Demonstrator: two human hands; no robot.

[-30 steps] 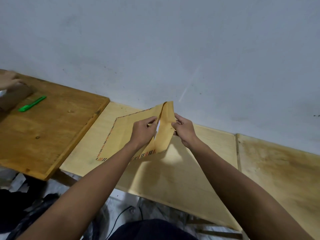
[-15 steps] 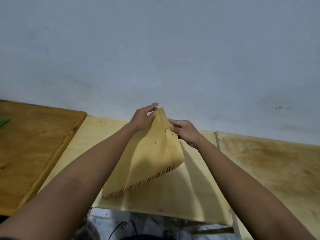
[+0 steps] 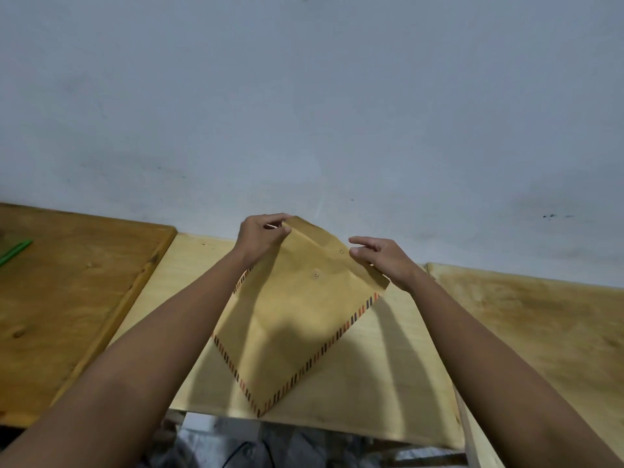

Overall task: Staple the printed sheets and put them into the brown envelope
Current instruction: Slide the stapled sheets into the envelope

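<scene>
The brown envelope (image 3: pixel 297 319), edged with red and dark stripes, hangs tilted above the pale wooden table (image 3: pixel 388 376), one corner pointing down toward me. My left hand (image 3: pixel 260 239) pinches its top left corner. At the upper right edge, beside a small metal fastener, my right hand (image 3: pixel 385 260) pinches the envelope with thumb and fingers. No printed sheets or stapler are in view.
A darker brown wooden table (image 3: pixel 67 298) stands to the left with a green pen (image 3: pixel 15 251) at its far left edge. Another worn wooden table (image 3: pixel 540 325) adjoins on the right. A grey wall runs behind all tables. Cables lie on the floor below.
The envelope has been turned and spread flat-faced toward me, its back with fasteners now showing. My hands moved apart to its two upper corners. The view shifted slightly.
</scene>
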